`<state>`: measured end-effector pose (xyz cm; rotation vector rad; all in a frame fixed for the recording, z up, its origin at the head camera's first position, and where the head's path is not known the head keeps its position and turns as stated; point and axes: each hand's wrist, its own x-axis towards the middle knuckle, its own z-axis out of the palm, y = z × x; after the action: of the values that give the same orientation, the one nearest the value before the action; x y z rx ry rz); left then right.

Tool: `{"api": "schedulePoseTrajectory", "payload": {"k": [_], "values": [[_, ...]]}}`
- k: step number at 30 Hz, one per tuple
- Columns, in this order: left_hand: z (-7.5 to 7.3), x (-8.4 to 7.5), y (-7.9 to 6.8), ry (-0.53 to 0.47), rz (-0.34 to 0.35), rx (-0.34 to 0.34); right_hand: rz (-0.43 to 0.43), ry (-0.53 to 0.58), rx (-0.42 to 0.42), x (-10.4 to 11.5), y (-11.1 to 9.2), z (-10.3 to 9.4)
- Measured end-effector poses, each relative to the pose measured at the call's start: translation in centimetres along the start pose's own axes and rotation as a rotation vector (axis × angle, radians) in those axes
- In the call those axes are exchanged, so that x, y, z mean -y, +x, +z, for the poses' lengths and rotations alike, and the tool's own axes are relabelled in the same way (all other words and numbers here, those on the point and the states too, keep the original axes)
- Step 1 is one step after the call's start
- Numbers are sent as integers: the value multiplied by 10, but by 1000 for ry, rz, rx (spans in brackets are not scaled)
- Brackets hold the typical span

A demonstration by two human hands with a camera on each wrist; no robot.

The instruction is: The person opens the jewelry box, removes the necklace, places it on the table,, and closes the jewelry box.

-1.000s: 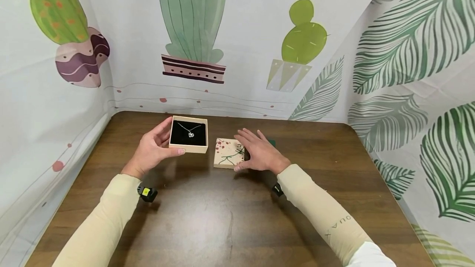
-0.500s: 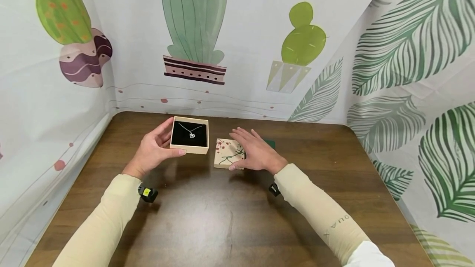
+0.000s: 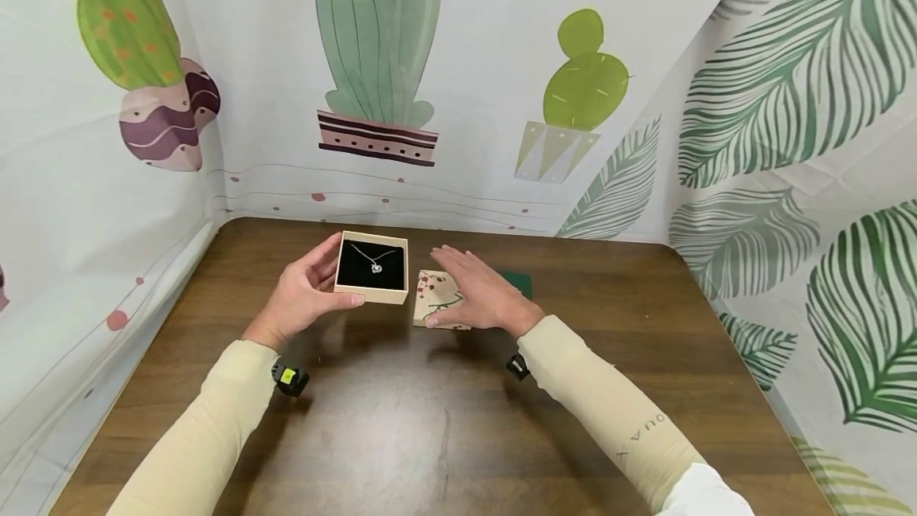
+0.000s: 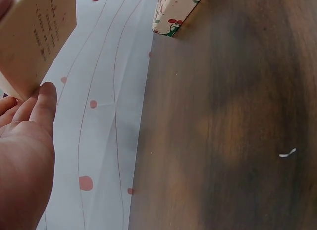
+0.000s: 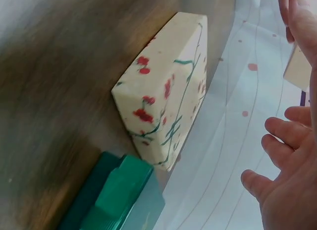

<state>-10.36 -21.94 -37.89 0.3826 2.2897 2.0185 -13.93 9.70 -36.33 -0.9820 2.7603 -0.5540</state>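
In the head view my left hand (image 3: 299,297) holds a cream cardboard jewelry box base (image 3: 376,295) by its left side, thumb along the front edge. A silver necklace (image 3: 376,265) with a small pendant lies on the black pad inside. In the left wrist view, fingers support the base (image 4: 42,36), whose printed underside shows. My right hand (image 3: 485,293) hovers with extended fingers over the flower-printed lid (image 3: 428,293), hiding its right part. The right wrist view shows this lid (image 5: 163,91) whole on the table, apart from the right hand's fingers (image 5: 282,136).
A dark green box (image 3: 519,283) lies behind the right hand, close to the lid's right side. The brown wooden table (image 3: 387,420) meets a white cloth backdrop (image 3: 487,86) with cactus and leaf prints. A small white scrap (image 4: 287,153) lies on the table.
My right hand has moved left across the lid, uncovering more of the green box. My left hand has shifted slightly right and nearer with the box base and necklace.
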Motion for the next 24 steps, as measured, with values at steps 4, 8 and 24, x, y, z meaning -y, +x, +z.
{"api": "schedulePoseTrajectory", "payload": {"k": [4, 8, 24], "values": [[1, 1, 0, -12, 0, 3, 5, 73, 0, 5, 3, 1], [4, 1, 0, -23, 7, 7, 23, 144, -2, 11, 4, 1], [6, -1, 0, -32, 26, 43, 45, 350, -39, 22, 13, 4]]}}
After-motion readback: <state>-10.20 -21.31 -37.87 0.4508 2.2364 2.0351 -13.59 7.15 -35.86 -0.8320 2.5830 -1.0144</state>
